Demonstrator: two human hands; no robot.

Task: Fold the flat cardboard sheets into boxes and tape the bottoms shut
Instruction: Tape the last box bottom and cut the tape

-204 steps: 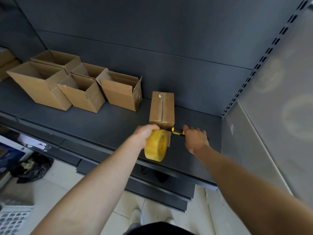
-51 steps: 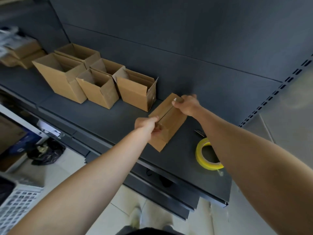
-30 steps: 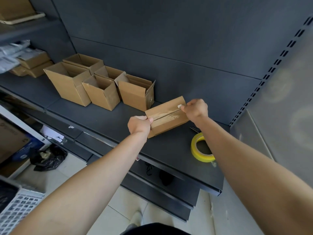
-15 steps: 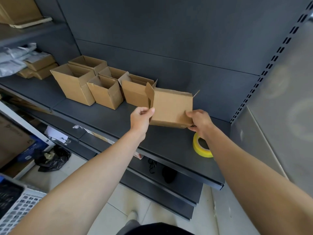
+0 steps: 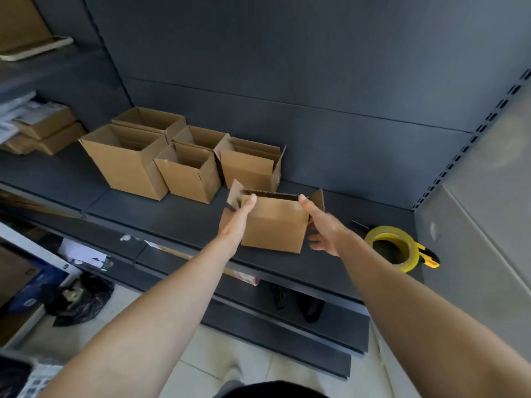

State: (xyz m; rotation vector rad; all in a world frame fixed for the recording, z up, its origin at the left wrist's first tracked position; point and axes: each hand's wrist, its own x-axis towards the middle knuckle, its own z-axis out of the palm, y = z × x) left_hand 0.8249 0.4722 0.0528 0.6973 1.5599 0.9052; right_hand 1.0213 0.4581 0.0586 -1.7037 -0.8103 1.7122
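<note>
1. The left hand (image 5: 237,225) reaches forward on a straight arm. Its thumb lies over the front top rim of the cardboard box (image 5: 274,225) and its palm is against the left wall. Grip: grasping the box.
2. The right hand (image 5: 324,229) has its thumb on the same rim at the right corner, with its fingers curled round the right wall. Grip: grasping the box.
3. The box is upright with its top open and its side flaps splayed outward. It is at the front part of the dark shelf (image 5: 178,216); whether it touches the shelf cannot be told.
4. On the shelf, a yellow tape roll (image 5: 409,258) lies flat to the right, apart from the box. A yellow-and-black cutter (image 5: 428,258) is just beside the roll. Five open boxes (image 5: 126,165) stand grouped at the left rear.
5. In the room there is a dark back panel (image 5: 287,81), a lower shelf (image 5: 287,326), a pale tiled floor (image 5: 201,354) and a black bag (image 5: 77,300) at the left.
</note>
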